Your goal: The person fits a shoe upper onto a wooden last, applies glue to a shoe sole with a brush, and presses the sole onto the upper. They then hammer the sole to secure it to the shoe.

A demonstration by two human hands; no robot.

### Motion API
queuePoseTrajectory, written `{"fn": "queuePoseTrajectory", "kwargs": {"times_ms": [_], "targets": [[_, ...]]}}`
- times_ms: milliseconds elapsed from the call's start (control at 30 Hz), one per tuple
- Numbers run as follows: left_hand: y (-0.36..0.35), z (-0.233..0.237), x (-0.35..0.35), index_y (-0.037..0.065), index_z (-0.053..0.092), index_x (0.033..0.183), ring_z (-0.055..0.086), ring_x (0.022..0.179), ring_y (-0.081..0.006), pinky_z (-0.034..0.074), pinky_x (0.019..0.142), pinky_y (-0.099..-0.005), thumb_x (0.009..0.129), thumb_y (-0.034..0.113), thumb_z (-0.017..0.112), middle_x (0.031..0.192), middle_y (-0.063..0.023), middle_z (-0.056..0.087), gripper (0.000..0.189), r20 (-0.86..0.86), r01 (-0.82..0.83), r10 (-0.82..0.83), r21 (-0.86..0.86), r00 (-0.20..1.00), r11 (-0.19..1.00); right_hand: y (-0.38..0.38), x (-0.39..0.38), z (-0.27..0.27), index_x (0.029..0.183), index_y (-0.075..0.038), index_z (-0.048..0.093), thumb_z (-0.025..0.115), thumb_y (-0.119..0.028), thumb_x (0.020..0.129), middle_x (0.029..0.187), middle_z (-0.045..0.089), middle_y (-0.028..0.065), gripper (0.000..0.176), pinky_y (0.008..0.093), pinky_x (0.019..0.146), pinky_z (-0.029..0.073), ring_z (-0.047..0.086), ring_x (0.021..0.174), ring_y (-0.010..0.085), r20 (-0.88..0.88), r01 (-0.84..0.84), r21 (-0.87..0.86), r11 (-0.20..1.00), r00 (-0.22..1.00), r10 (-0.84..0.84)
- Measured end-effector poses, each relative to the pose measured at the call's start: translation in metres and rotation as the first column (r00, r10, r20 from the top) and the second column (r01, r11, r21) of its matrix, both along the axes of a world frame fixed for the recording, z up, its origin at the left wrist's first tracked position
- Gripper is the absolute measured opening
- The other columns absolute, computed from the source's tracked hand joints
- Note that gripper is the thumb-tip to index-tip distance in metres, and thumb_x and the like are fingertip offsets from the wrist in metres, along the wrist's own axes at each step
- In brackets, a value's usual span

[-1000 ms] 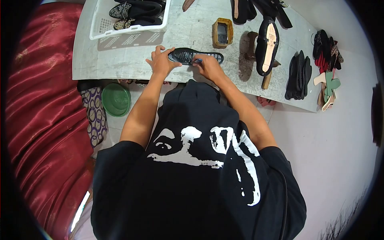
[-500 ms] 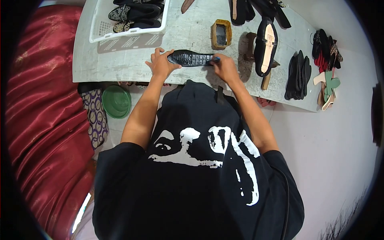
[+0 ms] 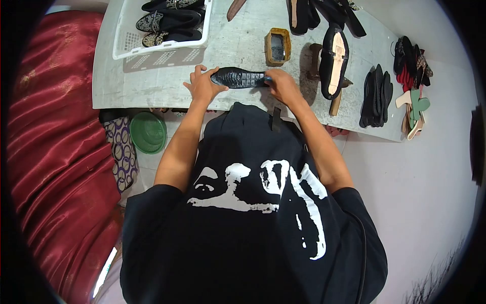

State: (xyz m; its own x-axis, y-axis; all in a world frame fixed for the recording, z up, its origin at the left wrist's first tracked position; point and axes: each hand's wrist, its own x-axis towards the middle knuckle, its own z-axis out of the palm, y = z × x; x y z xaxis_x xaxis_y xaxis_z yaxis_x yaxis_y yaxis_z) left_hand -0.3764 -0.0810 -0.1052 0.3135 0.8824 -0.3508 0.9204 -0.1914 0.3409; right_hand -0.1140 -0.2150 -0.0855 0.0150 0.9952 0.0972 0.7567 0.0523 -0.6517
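A black shoe sole (image 3: 238, 77) with a ridged, blocky tread lies flat near the table's front edge. At its left end my left hand (image 3: 203, 86) grips it between thumb and fingers, with the other fingers spread. My right hand (image 3: 284, 86) is closed at the sole's right end, around a small blue thing (image 3: 268, 79) whose kind is mostly hidden by the fingers. Behind the right hand stands a yellowish open tub (image 3: 271, 57) with dark contents. To its right is a black shoe (image 3: 326, 76), bottom up with a pale insole board, over a metal stand (image 3: 314, 61).
A white plastic basket (image 3: 167, 49) of black shoes stands at the back left. A wooden handle (image 3: 334, 105) lies by the stand. Dark soles (image 3: 375, 99) are stacked at the right of the table (image 3: 114, 83). A green basin (image 3: 148, 133) sits below on the left.
My right hand has shifted slightly left along the sole, with the blue thing. My left hand keeps its place on the sole's left end.
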Motion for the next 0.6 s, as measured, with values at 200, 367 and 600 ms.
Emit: {"fn": "queuePoseTrajectory", "kwargs": {"times_ms": [200, 367, 600], "targets": [[0.0, 0.001, 0.0, 0.034, 0.075, 0.136, 0.046, 0.139, -0.0313, 0.026, 0.116, -0.0785, 0.057, 0.041, 0.103, 0.147, 0.0004, 0.047, 0.084, -0.001, -0.001, 0.001, -0.003, 1.0, 1.0, 0.045, -0.034, -0.01, 0.106, -0.003, 0.066, 0.069, 0.006, 0.078, 0.096, 0.067, 0.0164, 0.029, 0.0491, 0.086, 0.055, 0.066, 0.1, 0.0407, -0.053, -0.142, 0.068, 0.988, 0.988, 0.145], [0.0, 0.002, -0.001, 0.034, 0.075, 0.136, 0.047, 0.138, -0.0314, 0.026, 0.117, -0.0782, 0.058, 0.04, 0.103, 0.147, 0.0004, 0.047, 0.083, 0.003, -0.015, 0.015, -0.017, 1.0, 1.0, 0.028, -0.008, -0.001, 0.1, -0.002, 0.063, 0.069, 0.006, 0.079, 0.095, 0.067, 0.0176, 0.023, 0.0511, 0.084, 0.054, 0.066, 0.098, 0.0423, 0.004, -0.071, -0.008, 0.997, 0.997, 0.071], [0.0, 0.003, 0.0, 0.034, 0.075, 0.137, 0.048, 0.138, -0.0312, 0.026, 0.117, -0.0776, 0.058, 0.04, 0.103, 0.146, 0.0003, 0.048, 0.084, 0.001, -0.022, 0.022, -0.01, 1.0, 1.0, 0.027, 0.002, -0.006, 0.1, 0.0, 0.063, 0.071, 0.0, 0.087, 0.094, 0.067, 0.0211, 0.015, 0.0527, 0.082, 0.052, 0.065, 0.096, 0.0458, 0.03, 0.005, -0.038, 0.999, 1.0, -0.004]]}}
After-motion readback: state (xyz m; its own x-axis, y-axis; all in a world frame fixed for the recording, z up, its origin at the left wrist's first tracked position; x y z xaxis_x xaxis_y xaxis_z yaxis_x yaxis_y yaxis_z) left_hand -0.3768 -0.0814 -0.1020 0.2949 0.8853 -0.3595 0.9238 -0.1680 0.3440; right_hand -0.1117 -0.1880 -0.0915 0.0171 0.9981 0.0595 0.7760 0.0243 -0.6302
